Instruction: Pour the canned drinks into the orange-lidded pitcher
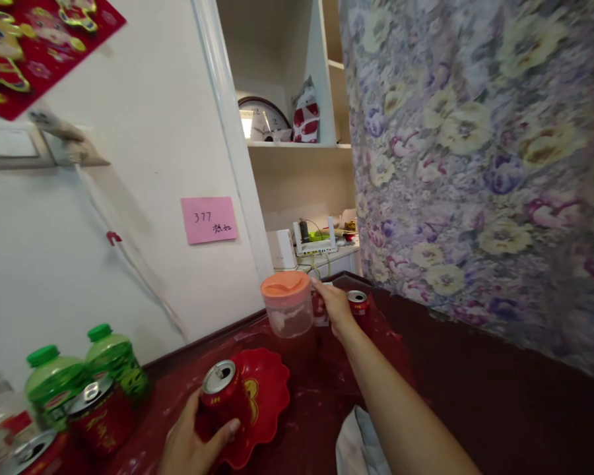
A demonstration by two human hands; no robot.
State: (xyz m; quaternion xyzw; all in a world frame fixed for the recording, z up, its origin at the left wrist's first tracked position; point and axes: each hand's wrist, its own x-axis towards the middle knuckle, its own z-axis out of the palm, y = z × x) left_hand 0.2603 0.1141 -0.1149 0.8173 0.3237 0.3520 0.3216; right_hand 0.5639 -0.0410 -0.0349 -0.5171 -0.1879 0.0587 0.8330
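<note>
My left hand (195,432) is wrapped round a red can (228,399) with an opened top, at the left part of a red scalloped plate (272,396). Farther back, my right hand (330,305) grips the handle of a clear plastic pitcher (291,316) with an orange lid. The pitcher is upright, and its contents are hard to make out. Just right of my right hand stands another red can (359,307), partly hidden by the hand and wrist.
Green-capped bottles (113,359) and red cans (100,415) crowd the left side of the dark red table (455,389). A pale cloth (359,442) lies near the front, beside my right forearm. Behind are a wall, shelves with a white router (317,246), and a floral curtain (475,145).
</note>
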